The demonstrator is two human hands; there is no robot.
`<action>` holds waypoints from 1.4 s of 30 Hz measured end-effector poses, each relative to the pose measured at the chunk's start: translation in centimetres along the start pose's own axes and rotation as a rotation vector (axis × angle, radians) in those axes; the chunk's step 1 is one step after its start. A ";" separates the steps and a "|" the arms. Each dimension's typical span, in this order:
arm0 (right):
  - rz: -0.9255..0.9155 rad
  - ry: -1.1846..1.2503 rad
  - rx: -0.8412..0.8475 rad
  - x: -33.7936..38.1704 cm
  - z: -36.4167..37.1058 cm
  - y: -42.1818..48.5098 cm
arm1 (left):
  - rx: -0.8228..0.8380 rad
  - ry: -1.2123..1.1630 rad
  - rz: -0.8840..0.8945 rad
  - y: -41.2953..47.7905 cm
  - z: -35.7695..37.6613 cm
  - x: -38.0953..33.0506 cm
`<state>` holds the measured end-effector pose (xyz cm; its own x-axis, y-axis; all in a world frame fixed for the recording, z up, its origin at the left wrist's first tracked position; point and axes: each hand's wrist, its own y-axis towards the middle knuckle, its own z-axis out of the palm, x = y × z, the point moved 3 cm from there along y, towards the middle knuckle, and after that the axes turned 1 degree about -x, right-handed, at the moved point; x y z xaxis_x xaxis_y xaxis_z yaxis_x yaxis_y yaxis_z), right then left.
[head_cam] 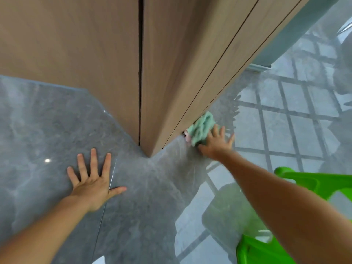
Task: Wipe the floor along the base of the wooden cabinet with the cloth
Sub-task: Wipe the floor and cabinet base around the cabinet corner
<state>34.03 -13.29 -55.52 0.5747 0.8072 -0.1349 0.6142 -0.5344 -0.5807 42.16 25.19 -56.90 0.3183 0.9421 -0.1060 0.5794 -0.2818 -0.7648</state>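
Note:
The wooden cabinet (171,63) rises from the glossy grey marble floor (142,187), its corner pointing toward me. A crumpled pale green cloth (202,128) lies on the floor against the base of the cabinet's right side. My right hand (217,143) presses on the cloth's near edge, fingers spread. My left hand (93,180) lies flat on the floor left of the corner, fingers apart, holding nothing. A small pink bit shows under the cloth's left end.
A bright green plastic object (297,216), perhaps a stool, stands at the lower right under my right forearm. A pale blue-grey wall and skirting (270,60) run behind the cabinet at the upper right. The floor reflects a window grid to the right.

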 end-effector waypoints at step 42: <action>0.051 0.270 -0.006 8.3 3.7 -2.8 | -0.031 -0.034 -0.035 -1.9 1.2 5.2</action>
<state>35.11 -4.13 -58.00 0.7280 0.6832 0.0559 0.5836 -0.5750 -0.5735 41.81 30.88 -56.72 0.2724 0.9568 -0.1014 0.6131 -0.2539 -0.7481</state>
